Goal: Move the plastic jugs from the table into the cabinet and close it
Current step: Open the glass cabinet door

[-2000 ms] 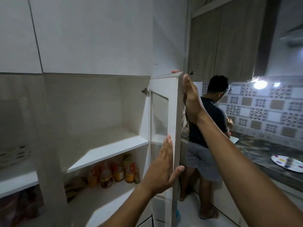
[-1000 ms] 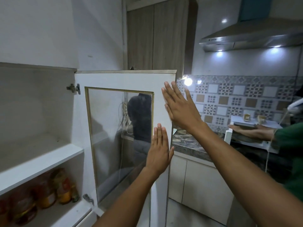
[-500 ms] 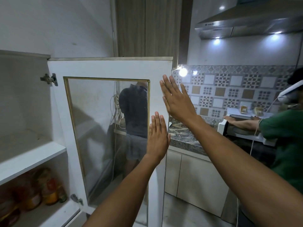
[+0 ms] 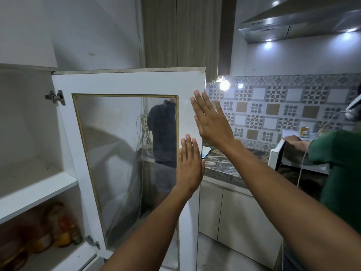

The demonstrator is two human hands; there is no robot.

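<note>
The white cabinet door [image 4: 127, 83] with its glass pane [image 4: 125, 163] stands wide open, hinged at the left. My left hand [image 4: 188, 165] lies flat, fingers up, against the door's free right stile. My right hand [image 4: 212, 120] is spread flat higher up at the same edge. The open cabinet [image 4: 29, 173] shows a bare upper shelf [image 4: 37, 192]. On the lower shelf stand several bottles and jars [image 4: 58, 225] with orange and yellow contents. No plastic jug or table shows in this view.
A marbled countertop [image 4: 220, 167] with lower cupboards runs right of the door under a patterned tile wall. A person in a green shirt [image 4: 340, 173] stands at the right by a white appliance [image 4: 277, 155]. Another person shows through the glass. A range hood [image 4: 297, 22] hangs above.
Two seconds ago the door was edge-on with my hands gripping its edge; now its glass face is turned toward me and both palms rest flat on it. The view has shifted rightward.
</note>
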